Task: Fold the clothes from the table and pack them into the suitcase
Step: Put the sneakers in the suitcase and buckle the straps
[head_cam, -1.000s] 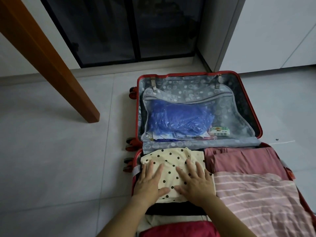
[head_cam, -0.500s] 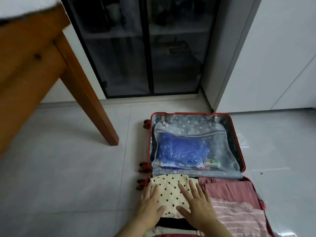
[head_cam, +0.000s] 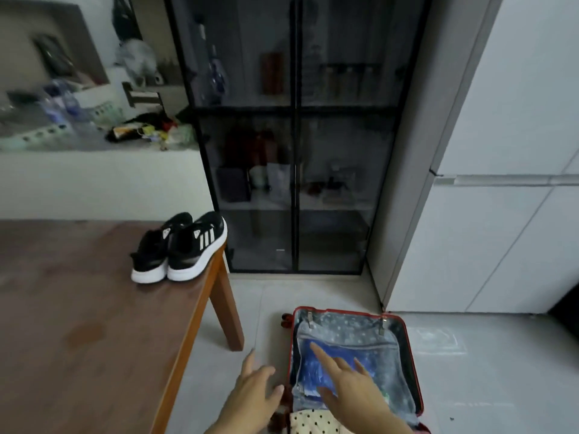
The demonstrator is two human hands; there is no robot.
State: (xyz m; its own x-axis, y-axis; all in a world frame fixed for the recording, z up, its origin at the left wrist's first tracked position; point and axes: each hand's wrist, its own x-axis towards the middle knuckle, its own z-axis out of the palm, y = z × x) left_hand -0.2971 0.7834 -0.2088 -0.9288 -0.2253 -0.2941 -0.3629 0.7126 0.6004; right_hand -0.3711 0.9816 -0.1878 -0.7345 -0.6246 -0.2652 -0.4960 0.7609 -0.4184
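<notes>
Suitcase lies open on floor, lower right of frame. Polka-dot garment packed in near half, at bottom edge. Blue bag sits behind mesh pocket in lid. Left hand and right hand hover above case, bottom centre, fingers spread, gripping nothing. Table, left of frame, shows only sneakers at its corner. Judgement: packing mostly done; remaining clothes, if any, out of view.

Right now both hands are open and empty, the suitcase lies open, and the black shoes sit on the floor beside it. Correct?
No. The shoes stand on the table, near its corner, not on the floor; the head view shows it. The rest holds: left hand and right hand are open and empty, and the suitcase lies open.
</notes>
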